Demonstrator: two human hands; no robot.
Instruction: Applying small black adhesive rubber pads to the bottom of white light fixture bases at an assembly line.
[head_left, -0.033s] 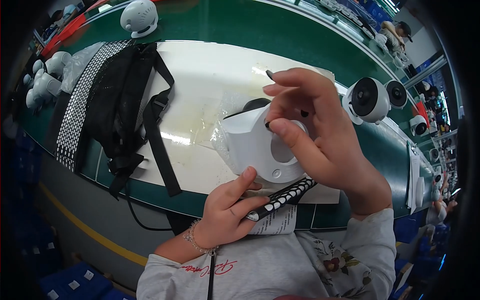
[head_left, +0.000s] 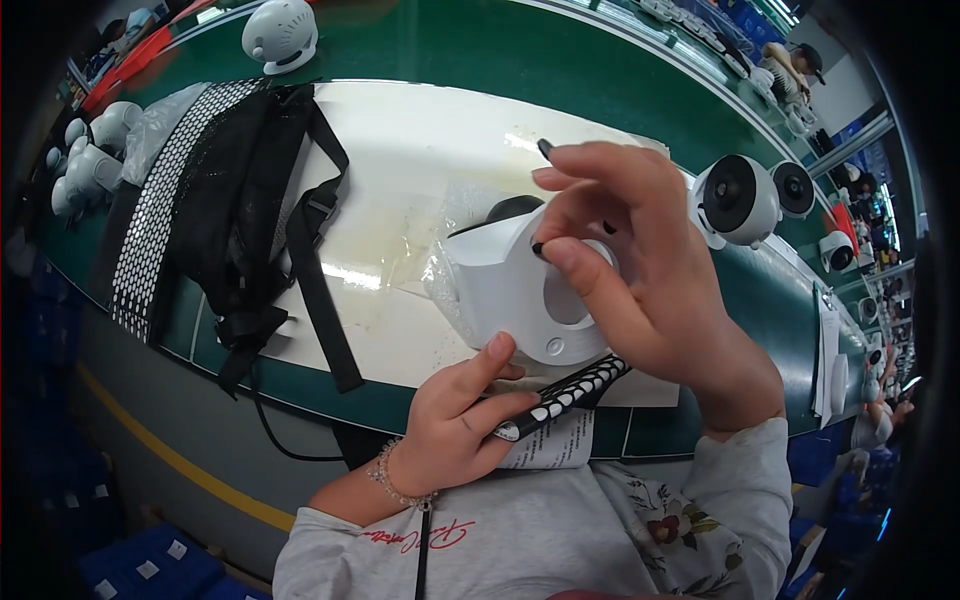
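Housing (head_left: pixel 495 285): state its position and the grip on it.

It is in front of the wearer, between the two hands, over the near part of the board (head_left: pixel 385 165). Its oval opening is beside the right thumb. Whether it bears fully on the board cannot be told.

Left hand (head_left: pixel 452 415)?

One fingertip touches the lower left edge of the housing. Another finger lies on the black-and-white strip (head_left: pixel 560 397). Whether the hand closes firmly on either cannot be told.

Right hand (head_left: pixel 655 275)?

Curled above the right end of the housing, thumb and forefinger tips close together, two fingers raised. Whether anything is pinched between the tips cannot be told.

Adjacent items?

Clear film (head_left: pixel 437 280) lies along the left side of the housing. A printed sheet (head_left: pixel 553 447) shows below the strip, at the near edge of the table (head_left: pixel 450 50).

Farther out?

Left: a black bag (head_left: pixel 235 200), its strap (head_left: pixel 327 310) trailing across the board. Right: a white round unit (head_left: pixel 738 200) with a black face, a similar one just behind it. Far edge: another white unit (head_left: pixel 280 38). Upper right: a person (head_left: pixel 788 80) in a dark cap.
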